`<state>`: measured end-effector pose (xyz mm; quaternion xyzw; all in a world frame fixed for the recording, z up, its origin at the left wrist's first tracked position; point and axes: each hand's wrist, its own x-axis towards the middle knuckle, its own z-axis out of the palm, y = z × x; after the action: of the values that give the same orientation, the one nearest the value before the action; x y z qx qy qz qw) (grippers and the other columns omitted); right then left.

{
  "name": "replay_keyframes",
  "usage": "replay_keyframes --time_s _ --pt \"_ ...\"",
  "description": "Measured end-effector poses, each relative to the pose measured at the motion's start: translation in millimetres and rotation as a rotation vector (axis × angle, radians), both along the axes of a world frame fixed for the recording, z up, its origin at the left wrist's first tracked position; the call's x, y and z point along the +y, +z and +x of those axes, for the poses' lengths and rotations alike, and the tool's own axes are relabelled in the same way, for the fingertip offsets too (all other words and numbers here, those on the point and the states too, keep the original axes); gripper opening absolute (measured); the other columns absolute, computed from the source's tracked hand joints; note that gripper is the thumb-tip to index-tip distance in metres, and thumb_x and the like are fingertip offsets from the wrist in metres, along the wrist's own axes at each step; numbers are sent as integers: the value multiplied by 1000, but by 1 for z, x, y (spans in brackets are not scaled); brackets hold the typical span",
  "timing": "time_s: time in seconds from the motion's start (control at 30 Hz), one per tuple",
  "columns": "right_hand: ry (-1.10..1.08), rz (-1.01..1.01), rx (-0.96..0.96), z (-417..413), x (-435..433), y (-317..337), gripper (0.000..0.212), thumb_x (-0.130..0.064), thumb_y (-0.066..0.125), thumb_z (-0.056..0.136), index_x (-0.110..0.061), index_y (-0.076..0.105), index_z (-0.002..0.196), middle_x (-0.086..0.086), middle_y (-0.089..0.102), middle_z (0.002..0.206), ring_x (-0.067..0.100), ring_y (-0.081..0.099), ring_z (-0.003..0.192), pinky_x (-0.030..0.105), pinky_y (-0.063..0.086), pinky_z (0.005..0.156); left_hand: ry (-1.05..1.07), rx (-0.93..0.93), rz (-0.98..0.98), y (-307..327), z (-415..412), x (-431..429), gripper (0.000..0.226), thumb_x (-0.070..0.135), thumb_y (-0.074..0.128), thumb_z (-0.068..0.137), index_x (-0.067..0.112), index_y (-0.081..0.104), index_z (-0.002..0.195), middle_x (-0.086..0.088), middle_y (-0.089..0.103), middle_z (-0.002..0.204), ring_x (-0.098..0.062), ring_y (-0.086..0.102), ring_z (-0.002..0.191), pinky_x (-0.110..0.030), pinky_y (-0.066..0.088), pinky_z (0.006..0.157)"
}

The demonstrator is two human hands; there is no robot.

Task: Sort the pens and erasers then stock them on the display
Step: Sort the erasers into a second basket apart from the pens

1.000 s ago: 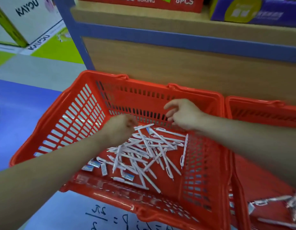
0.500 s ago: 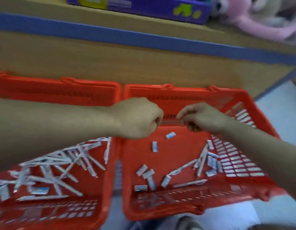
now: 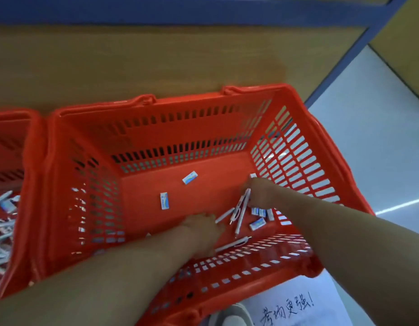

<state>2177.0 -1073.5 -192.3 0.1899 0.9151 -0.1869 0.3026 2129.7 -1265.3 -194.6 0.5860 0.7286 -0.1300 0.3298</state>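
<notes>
Two bare hands work inside a red basket (image 3: 142, 128) at centre frame. The right hand (image 3: 260, 194), centre right, pinches white pens (image 3: 241, 205) that angle down toward the basket floor. The left hand (image 3: 200, 229), lower centre, reaches down beside a loose pen (image 3: 224, 215); whether its fingers grip anything cannot be told. Small erasers (image 3: 190, 178) lie scattered across the floor. A second basket (image 3: 32, 161) at the left edge holds a pen pile (image 3: 1, 222).
</notes>
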Motion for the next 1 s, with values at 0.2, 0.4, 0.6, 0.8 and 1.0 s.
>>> replay_keyframes --time_s 0.2,0.4,0.6,0.8,1.0 --pt "79 -50 -43 -4 4 -21 24 -7 70 73 -8 68 97 1 64 80 13 56 72 18 36 65 39 37 10 -14 5 4 64 38 65 81 16 38 134 -12 40 132 -34 46 117 -45 46 91" --pt "251 260 -49 -14 -4 -18 19 -12 54 87 -20 61 103 3 60 115 25 58 108 36 48 87 135 84 65 -18 -7 -4 42 15 49 90 17 43 131 -12 44 127 -33 51 112 -42 47 85" --pt "271 344 30 -27 -2 -17 23 -10 49 92 -20 62 108 6 47 121 26 45 118 41 47 94 187 137 133 -23 -2 -12 65 62 46 82 13 45 124 -14 47 127 -31 49 112 -38 43 87" --pt "365 396 37 -36 4 -16 20 -17 51 93 -24 61 108 -1 61 113 21 46 116 35 46 90 197 203 115 -28 -2 -7 46 37 54 87 11 48 123 -14 52 125 -31 57 105 -36 46 80" --pt "415 316 97 -38 3 -17 35 -11 51 89 -21 53 123 4 60 120 25 56 112 35 44 90 467 164 152 -31 -29 -14 40 10 50 88 12 39 126 -10 64 109 -31 64 97 -39 50 76"
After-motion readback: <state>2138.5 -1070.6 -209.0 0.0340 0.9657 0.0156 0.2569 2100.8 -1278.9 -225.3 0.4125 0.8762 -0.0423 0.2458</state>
